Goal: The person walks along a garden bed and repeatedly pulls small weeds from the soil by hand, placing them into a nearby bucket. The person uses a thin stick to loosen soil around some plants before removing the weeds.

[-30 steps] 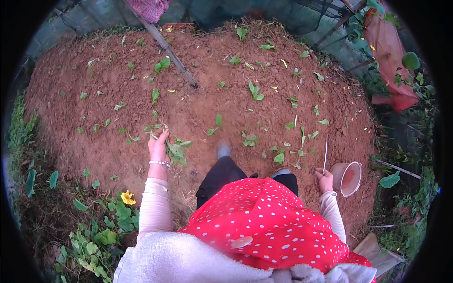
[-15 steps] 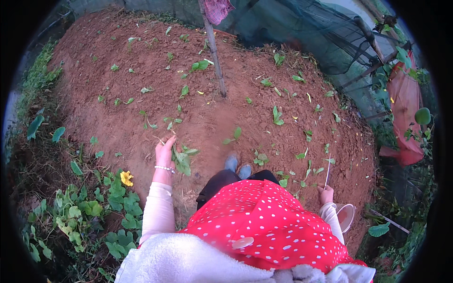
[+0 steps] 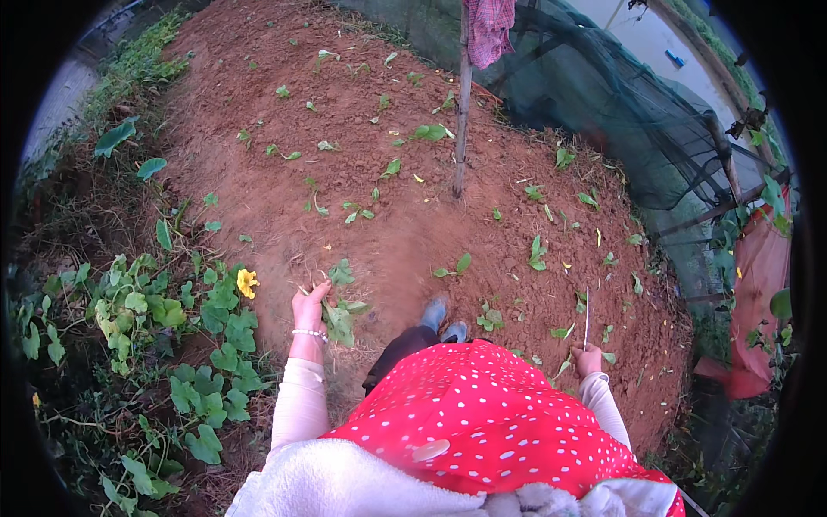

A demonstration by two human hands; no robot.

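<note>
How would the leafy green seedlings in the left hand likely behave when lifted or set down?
The seedlings would probably be floppy: their broad leaves droop beside the left hand. They look thin and leafy, so likely light. The soft leaves and slender stems may tear or bruise if squeezed.
</note>
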